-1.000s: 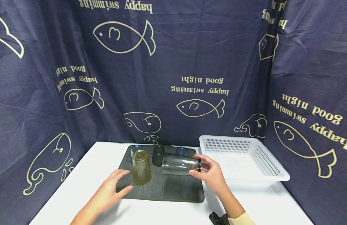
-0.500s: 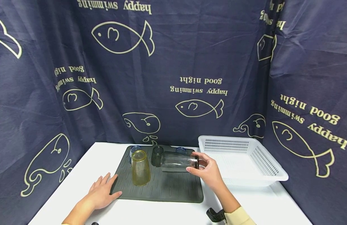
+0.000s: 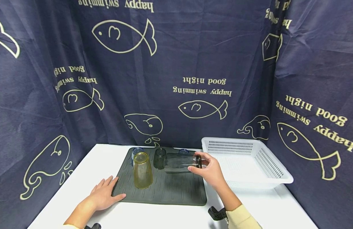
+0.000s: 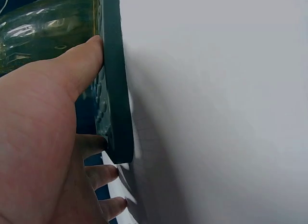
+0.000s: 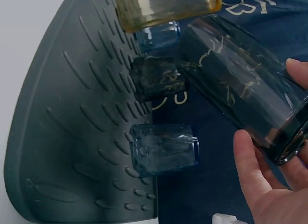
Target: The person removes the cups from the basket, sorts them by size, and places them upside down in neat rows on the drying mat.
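Observation:
My right hand (image 3: 209,171) grips a tall grey glass (image 3: 179,163) by its thick base, fingers and thumb around it. The glass lies sideways in the air over the dark drying mat (image 3: 179,192), its mouth pointing left. My left hand (image 3: 102,195), fingers spread, rests at the mat's front left corner; in the left wrist view the thumb lies along the mat's edge. Upside down on the mat stands a tall yellow glass (image 3: 143,175). Behind it are a small blue glass (image 5: 161,36), a small dark glass (image 3: 159,160) and another blue glass (image 5: 163,149).
A white perforated plastic basket (image 3: 251,183) stands on the white table (image 3: 153,218), right of the mat. Navy curtains (image 3: 165,73) printed with fish and lettering enclose the back and sides.
My left hand has moved away from beside the yellow glass, down and left to the mat's corner, its fingers straightening. The right hand still holds the grey glass sideways, shifted slightly left and back.

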Action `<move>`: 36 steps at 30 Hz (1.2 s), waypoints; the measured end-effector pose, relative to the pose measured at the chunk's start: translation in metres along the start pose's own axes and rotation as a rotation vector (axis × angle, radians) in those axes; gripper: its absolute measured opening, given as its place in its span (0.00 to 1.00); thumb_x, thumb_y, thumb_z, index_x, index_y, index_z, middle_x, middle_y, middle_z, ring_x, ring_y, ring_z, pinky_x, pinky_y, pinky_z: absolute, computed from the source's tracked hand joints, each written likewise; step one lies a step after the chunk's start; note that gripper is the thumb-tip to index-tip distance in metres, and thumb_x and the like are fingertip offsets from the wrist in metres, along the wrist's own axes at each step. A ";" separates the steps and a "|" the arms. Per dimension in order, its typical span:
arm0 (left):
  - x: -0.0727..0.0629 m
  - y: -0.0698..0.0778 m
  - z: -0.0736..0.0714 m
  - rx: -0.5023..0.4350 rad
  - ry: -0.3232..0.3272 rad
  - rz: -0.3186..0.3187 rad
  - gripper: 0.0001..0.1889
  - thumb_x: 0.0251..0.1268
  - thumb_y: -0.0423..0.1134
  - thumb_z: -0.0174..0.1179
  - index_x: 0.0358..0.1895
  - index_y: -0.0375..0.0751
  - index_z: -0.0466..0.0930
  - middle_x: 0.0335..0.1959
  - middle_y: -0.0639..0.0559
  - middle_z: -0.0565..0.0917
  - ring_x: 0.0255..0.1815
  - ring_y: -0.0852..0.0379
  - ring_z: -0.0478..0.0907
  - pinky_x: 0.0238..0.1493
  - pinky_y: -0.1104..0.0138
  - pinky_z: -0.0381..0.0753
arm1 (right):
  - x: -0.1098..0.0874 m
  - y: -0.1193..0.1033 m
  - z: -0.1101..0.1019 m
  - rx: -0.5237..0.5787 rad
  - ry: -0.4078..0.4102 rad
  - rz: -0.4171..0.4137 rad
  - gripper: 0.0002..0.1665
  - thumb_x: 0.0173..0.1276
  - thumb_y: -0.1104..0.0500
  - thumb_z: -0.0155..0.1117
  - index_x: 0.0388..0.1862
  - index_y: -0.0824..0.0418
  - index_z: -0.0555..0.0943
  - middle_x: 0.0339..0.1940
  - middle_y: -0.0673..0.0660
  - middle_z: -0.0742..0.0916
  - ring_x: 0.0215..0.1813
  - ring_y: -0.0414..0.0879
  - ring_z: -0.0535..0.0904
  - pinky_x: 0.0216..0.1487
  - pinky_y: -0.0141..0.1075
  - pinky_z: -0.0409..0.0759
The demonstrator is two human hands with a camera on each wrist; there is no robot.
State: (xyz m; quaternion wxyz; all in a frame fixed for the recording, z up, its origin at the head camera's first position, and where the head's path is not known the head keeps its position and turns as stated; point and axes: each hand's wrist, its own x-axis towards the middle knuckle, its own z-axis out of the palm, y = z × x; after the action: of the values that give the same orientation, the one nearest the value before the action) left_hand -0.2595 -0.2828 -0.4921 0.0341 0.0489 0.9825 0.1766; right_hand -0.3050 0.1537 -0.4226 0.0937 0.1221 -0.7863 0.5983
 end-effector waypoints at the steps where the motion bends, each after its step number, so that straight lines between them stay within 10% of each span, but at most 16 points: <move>1: 0.000 0.000 0.000 0.000 0.006 0.002 0.52 0.63 0.69 0.62 0.75 0.28 0.62 0.76 0.22 0.60 0.75 0.14 0.52 0.69 0.24 0.53 | 0.001 -0.001 0.000 -0.011 -0.001 -0.010 0.37 0.50 0.57 0.87 0.61 0.52 0.83 0.54 0.57 0.88 0.47 0.47 0.87 0.40 0.33 0.86; 18: -0.002 -0.001 -0.001 -0.007 0.042 0.016 0.51 0.59 0.67 0.66 0.73 0.29 0.66 0.74 0.23 0.64 0.74 0.15 0.55 0.68 0.24 0.55 | 0.018 -0.007 0.008 -0.288 -0.001 -0.103 0.40 0.47 0.52 0.87 0.61 0.53 0.83 0.55 0.52 0.88 0.47 0.46 0.84 0.45 0.38 0.82; 36: -0.002 -0.002 0.002 -0.002 0.071 0.020 0.52 0.56 0.69 0.67 0.72 0.29 0.67 0.74 0.24 0.66 0.73 0.16 0.58 0.68 0.25 0.58 | 0.028 -0.009 0.021 -0.294 -0.053 -0.123 0.42 0.45 0.54 0.88 0.62 0.57 0.82 0.55 0.53 0.89 0.52 0.49 0.86 0.51 0.39 0.85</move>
State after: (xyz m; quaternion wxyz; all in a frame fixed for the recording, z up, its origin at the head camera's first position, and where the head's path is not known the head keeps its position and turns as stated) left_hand -0.2574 -0.2844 -0.4941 -0.0025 0.0526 0.9823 0.1796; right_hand -0.3287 0.1292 -0.4123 0.1263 0.1705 -0.8586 0.4666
